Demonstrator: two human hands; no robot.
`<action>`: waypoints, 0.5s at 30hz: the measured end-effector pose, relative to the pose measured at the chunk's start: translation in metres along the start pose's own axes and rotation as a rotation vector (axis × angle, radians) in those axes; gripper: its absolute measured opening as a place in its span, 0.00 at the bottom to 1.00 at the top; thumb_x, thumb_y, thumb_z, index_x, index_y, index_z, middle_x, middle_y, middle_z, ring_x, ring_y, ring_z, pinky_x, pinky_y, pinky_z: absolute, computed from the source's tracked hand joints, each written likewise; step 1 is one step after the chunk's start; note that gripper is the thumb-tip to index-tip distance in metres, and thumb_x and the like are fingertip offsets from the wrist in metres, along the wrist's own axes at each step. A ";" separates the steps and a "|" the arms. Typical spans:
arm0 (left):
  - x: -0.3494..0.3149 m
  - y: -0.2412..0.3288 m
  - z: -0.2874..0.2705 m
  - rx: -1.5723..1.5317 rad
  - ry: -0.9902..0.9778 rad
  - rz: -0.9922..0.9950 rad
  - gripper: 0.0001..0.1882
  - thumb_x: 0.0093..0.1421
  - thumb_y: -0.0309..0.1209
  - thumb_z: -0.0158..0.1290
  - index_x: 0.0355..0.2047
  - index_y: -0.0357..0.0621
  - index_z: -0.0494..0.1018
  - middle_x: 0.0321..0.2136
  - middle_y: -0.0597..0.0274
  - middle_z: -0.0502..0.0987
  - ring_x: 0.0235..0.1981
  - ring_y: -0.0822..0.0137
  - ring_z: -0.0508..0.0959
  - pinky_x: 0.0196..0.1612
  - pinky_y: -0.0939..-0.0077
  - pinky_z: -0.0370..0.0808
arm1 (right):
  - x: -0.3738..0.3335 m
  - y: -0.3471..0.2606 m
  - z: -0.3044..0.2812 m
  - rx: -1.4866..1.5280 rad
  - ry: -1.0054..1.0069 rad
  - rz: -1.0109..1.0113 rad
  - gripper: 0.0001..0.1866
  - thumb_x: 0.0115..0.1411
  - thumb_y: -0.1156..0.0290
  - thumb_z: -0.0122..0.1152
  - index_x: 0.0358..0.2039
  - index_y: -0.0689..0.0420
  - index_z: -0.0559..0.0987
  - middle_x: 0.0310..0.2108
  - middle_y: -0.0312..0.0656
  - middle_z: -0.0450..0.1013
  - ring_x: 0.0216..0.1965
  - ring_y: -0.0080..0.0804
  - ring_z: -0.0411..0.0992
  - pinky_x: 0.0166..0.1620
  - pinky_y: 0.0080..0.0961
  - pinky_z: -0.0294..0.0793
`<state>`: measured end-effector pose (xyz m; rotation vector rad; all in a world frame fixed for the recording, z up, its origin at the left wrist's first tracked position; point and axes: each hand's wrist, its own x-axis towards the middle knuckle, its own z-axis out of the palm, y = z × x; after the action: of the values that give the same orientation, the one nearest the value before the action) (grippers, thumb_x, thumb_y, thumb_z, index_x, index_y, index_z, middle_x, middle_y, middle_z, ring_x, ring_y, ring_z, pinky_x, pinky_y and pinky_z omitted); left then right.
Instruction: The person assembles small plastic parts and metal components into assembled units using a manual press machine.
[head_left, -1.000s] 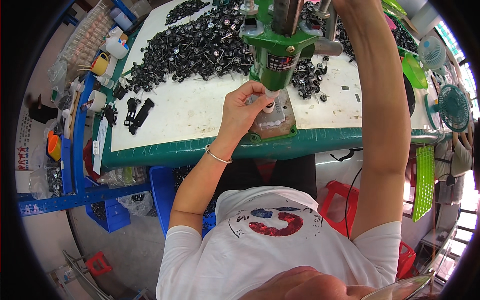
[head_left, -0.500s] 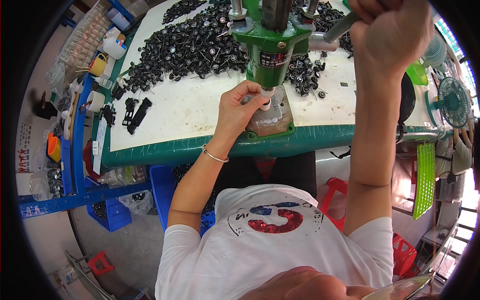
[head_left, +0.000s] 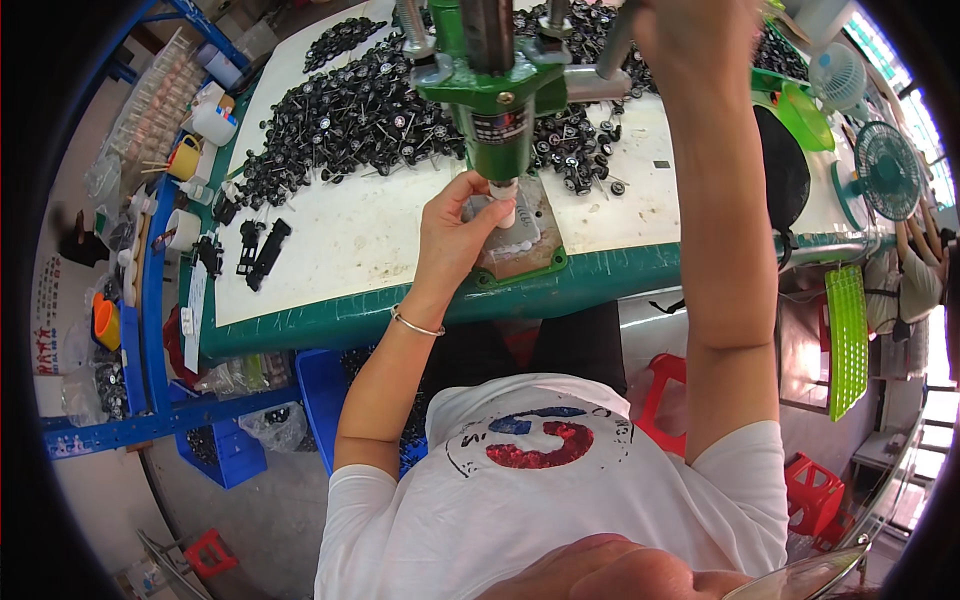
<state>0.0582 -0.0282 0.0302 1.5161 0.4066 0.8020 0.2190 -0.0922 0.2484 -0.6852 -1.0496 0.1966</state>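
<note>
A green hand press (head_left: 500, 135) stands at the table's near side on a metal base plate (head_left: 525, 255) with green corners. My left hand (head_left: 452, 225) is closed in a pinch beside the white post (head_left: 508, 214) on that plate, just under the press's white tip (head_left: 502, 188). Whatever lies between thumb and forefinger is hidden. At the top, my right hand (head_left: 695, 35), smeared by motion, is on the press's metal lever (head_left: 618, 45). The fingers are partly cut off by the frame's edge.
Heaps of small black wheels on metal axles (head_left: 350, 115) cover the table's far part. Black plastic chassis pieces (head_left: 262, 255) lie at the left. A blue rack (head_left: 150, 300) borders the table there. Green fans (head_left: 885, 175) stand at the right; a blue bin (head_left: 322, 390) sits below the edge.
My right hand has swung the lever upward, so it now stands steeper. My left hand keeps its pinch at the white post. The whole view has shifted slightly.
</note>
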 end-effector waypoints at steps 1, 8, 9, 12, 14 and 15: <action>0.001 0.001 0.000 -0.034 0.006 -0.006 0.11 0.55 0.23 0.58 0.40 0.38 0.75 0.31 0.69 0.76 0.34 0.80 0.73 0.39 0.84 0.71 | 0.015 0.010 0.000 -0.015 -0.024 0.104 0.14 0.62 0.62 0.56 0.22 0.49 0.66 0.14 0.23 0.54 0.11 0.10 0.49 0.14 0.12 0.44; 0.008 -0.011 -0.017 -0.338 0.128 -0.098 0.10 0.56 0.19 0.52 0.40 0.35 0.71 0.31 0.63 0.74 0.36 0.72 0.75 0.41 0.79 0.71 | 0.018 0.026 -0.012 -0.008 0.038 0.460 0.11 0.65 0.62 0.52 0.32 0.57 0.72 0.20 0.28 0.64 0.18 0.15 0.61 0.19 0.10 0.58; 0.007 -0.012 -0.024 -0.471 0.162 -0.087 0.10 0.57 0.19 0.49 0.40 0.35 0.70 0.31 0.61 0.73 0.37 0.69 0.76 0.42 0.77 0.72 | 0.011 0.037 -0.035 -0.012 0.040 0.463 0.11 0.65 0.62 0.52 0.32 0.57 0.72 0.20 0.28 0.64 0.18 0.15 0.61 0.19 0.10 0.58; 0.000 -0.013 -0.046 -0.540 0.173 -0.154 0.07 0.56 0.21 0.46 0.36 0.36 0.68 0.27 0.61 0.70 0.30 0.70 0.71 0.39 0.75 0.70 | -0.033 0.056 -0.088 -0.433 0.096 0.313 0.17 0.63 0.59 0.54 0.39 0.61 0.78 0.30 0.34 0.73 0.31 0.20 0.68 0.38 0.20 0.67; -0.002 -0.003 -0.042 -0.472 0.195 -0.207 0.04 0.56 0.23 0.49 0.33 0.39 0.68 0.23 0.65 0.67 0.21 0.75 0.65 0.29 0.79 0.68 | -0.079 0.067 -0.131 -0.829 -0.022 0.443 0.14 0.61 0.61 0.56 0.35 0.60 0.79 0.28 0.34 0.72 0.28 0.20 0.67 0.35 0.20 0.67; -0.003 0.000 -0.041 -0.476 0.193 -0.206 0.04 0.56 0.23 0.49 0.33 0.39 0.68 0.23 0.65 0.67 0.21 0.75 0.65 0.29 0.79 0.68 | -0.104 0.080 -0.157 -0.983 -0.149 0.540 0.11 0.60 0.64 0.57 0.36 0.58 0.80 0.27 0.34 0.73 0.28 0.19 0.66 0.34 0.20 0.68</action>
<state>0.0275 -0.0008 0.0271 0.9428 0.4679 0.8151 0.3132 -0.1450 0.0742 -1.8703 -1.0564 0.1905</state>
